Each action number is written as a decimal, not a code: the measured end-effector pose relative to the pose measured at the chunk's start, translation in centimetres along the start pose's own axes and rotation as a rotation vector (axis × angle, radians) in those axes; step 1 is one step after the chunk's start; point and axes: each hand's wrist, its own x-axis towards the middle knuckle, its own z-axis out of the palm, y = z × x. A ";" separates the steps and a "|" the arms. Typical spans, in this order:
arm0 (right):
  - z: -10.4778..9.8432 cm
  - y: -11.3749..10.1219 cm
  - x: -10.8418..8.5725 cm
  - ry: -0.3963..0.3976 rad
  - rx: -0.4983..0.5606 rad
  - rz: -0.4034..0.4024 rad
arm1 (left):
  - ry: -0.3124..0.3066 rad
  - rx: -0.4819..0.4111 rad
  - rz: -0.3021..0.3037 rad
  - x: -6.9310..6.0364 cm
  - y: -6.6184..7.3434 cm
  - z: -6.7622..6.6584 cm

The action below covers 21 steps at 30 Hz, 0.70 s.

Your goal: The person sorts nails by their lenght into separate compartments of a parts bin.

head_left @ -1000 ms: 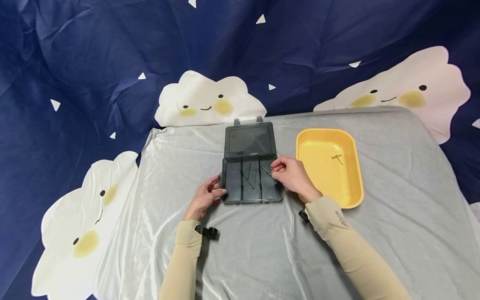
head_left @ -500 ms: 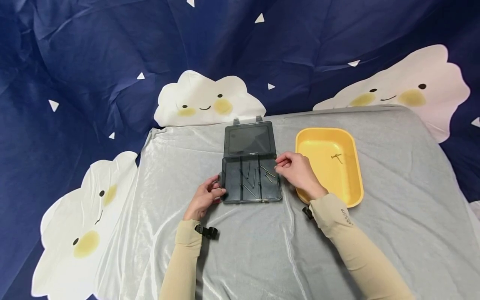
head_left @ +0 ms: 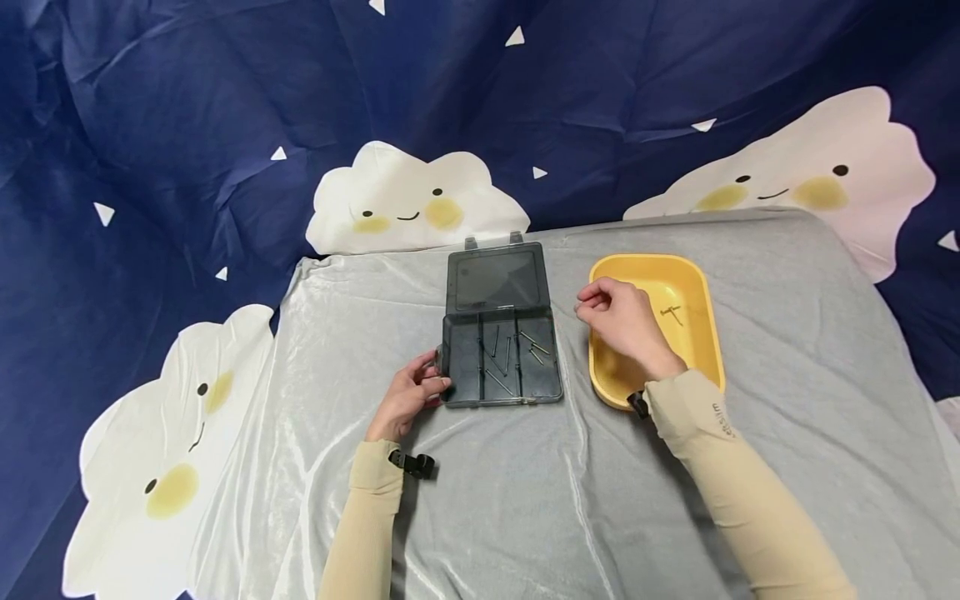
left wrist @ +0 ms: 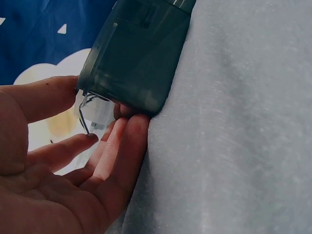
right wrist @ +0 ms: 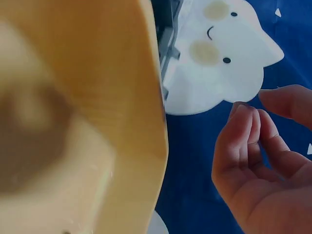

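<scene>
A dark translucent compartment box (head_left: pixel 461 358) lies with its lid (head_left: pixel 498 279) raised toward the back. Long thin screws (head_left: pixel 507 354) lie in its middle compartment, and a few more screws (head_left: pixel 534 342) in the right one; the left one holds none. My left hand (head_left: pixel 405 396) holds the box's left side, thumb at the upper edge and fingers against the side, as the left wrist view shows. My right hand (head_left: pixel 626 321) hovers over the left rim of a yellow tray (head_left: pixel 622 379), fingers loosely bent, nothing visible between thumb and fingertips (right wrist: pixel 241 114).
A few screws (head_left: pixel 671 313) lie crossed inside the yellow tray, right of my right hand. Grey cloth (head_left: pixel 480 500) covers the table. Behind it hangs a dark blue curtain (head_left: pixel 450 75) with white clouds.
My right hand has withdrawn from the box's right compartment and moved right to above the tray, leaving a screw behind in that compartment. My left hand has stayed on the box.
</scene>
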 end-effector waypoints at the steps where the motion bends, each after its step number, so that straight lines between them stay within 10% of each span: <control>1: -0.3 0.1 0.1 0.007 -0.015 -0.003 | 0.000 -0.001 -0.001 0.0 0.0 0.0; 21: -4.0 5.6 1.7 -0.147 -0.456 0.244 | -0.007 -0.006 -0.013 -0.2 0.3 0.0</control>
